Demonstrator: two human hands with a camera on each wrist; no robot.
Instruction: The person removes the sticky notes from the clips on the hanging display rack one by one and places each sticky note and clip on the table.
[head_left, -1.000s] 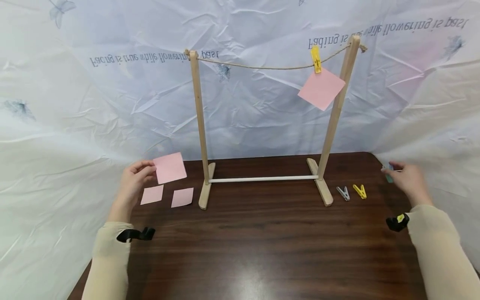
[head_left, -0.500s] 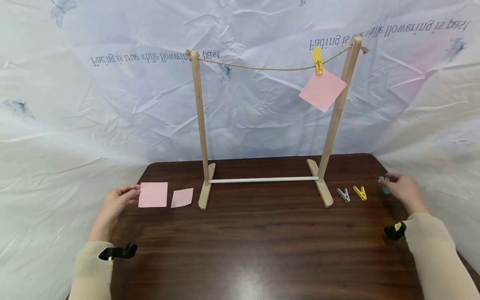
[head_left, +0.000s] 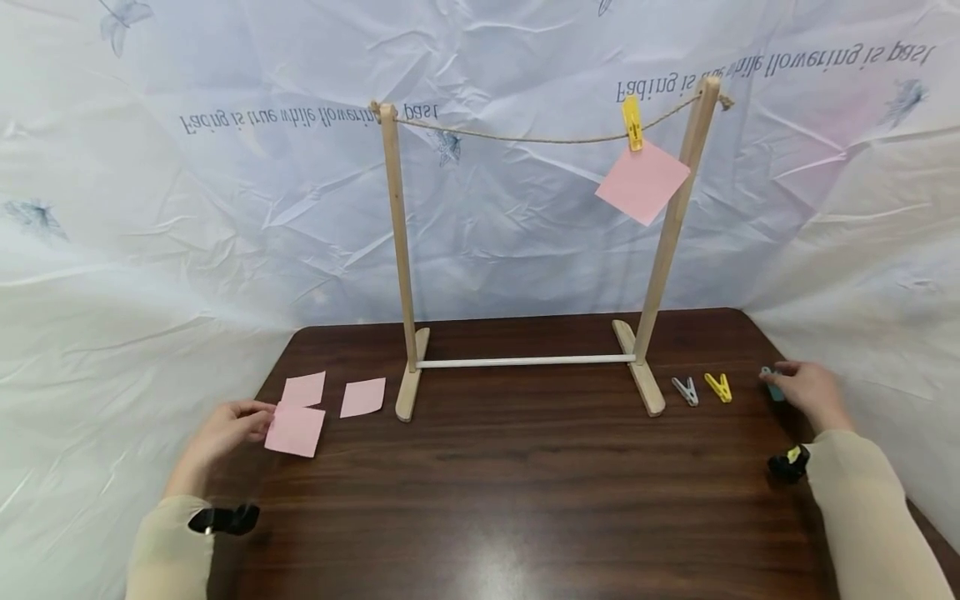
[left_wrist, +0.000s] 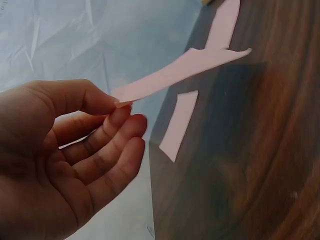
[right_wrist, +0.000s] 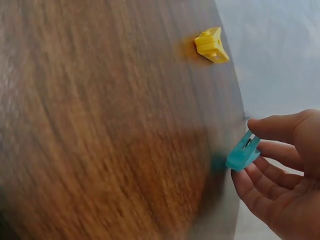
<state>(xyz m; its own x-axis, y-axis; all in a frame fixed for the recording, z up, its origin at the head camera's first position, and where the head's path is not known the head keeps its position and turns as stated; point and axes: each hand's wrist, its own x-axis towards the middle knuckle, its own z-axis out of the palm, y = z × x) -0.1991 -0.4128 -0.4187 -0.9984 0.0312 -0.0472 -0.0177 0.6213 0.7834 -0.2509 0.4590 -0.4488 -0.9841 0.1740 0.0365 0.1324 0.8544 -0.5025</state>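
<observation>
My left hand [head_left: 231, 429] pinches a square pink paper note [head_left: 295, 432] by one corner, between thumb and index finger. In the left wrist view the note [left_wrist: 180, 72] is held over the table, its far edge slightly curled. Two more pink notes lie on the table beyond it: one [head_left: 303, 389] just behind the held note, the other [head_left: 363, 397] to its right. At the table's right side, my right hand [head_left: 813, 392] holds a teal clothespin [right_wrist: 244, 154] between thumb and fingers, its end pointing toward the tabletop.
A wooden stand [head_left: 649, 275] with two posts holds a sagging string [head_left: 517, 138]. From it a pink note [head_left: 643, 183] hangs by a yellow clothespin [head_left: 632, 123]. Grey [head_left: 686, 392] and yellow [head_left: 718, 387] clothespins lie right of the stand's foot. Printed cloth [head_left: 510, 242] hangs behind.
My left hand has brought its note down and nearer, leftward past the note on the table, which shows again. My right hand has come lower and nearer with the teal clothespin.
</observation>
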